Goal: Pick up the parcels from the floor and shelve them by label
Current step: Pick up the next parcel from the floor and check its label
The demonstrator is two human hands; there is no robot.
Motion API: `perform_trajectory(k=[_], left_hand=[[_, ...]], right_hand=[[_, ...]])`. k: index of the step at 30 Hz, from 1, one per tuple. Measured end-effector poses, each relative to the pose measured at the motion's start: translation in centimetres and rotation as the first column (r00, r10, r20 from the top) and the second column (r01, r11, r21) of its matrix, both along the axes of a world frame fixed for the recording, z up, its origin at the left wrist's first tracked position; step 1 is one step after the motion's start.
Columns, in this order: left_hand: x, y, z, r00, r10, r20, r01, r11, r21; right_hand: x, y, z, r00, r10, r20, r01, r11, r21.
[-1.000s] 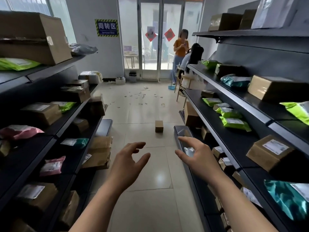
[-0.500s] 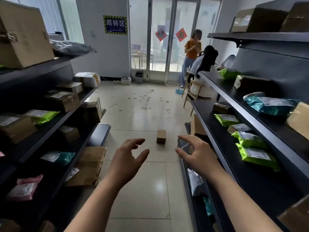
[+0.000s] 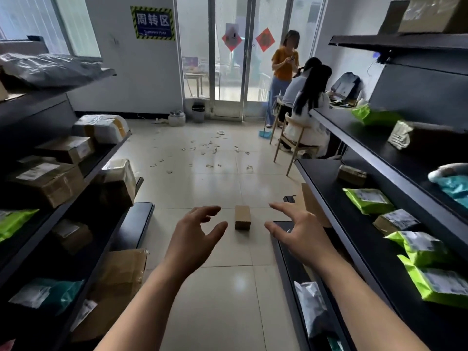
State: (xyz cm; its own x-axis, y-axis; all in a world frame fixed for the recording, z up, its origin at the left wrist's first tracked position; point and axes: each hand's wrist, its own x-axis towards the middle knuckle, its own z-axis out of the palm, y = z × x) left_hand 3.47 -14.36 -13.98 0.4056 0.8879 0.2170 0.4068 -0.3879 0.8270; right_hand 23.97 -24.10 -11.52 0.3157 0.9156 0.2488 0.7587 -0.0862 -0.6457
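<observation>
Cardboard parcel (image 3: 242,217): a small brown box standing on the tiled floor (image 3: 207,183) in the aisle, beyond both hands, between the left shelving (image 3: 136,219) and the right shelving (image 3: 359,239). The left hand (image 3: 195,239) and right hand (image 3: 301,236) are raised on either side of it, fingers spread and slightly curled, holding nothing and not touching it. Judged light and rigid, with dry, non-slip faces. Contents unknown: handle as fragile. Grip the two long side faces, thumb opposing fingers. No label is visible from this side.

Head view, facing forward down aisle
</observation>
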Motion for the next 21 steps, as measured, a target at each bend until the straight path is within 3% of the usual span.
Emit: perform_trajectory(k=[12,21], left_hand=[[5.5,18.3,-0.5,0.997,-0.063,-0.048,0.062,0.998,-0.02],[12.7,28.7,-2.5,0.997,-0.058,-0.058,0.053,0.996,-0.075]], right_hand=[[5.0,16.6,-1.5,0.995,-0.101,-0.022,0.099,0.992,-0.075],[12.3,27.5,-3.3,0.995,-0.071,-0.07,0.063,0.991,-0.114]])
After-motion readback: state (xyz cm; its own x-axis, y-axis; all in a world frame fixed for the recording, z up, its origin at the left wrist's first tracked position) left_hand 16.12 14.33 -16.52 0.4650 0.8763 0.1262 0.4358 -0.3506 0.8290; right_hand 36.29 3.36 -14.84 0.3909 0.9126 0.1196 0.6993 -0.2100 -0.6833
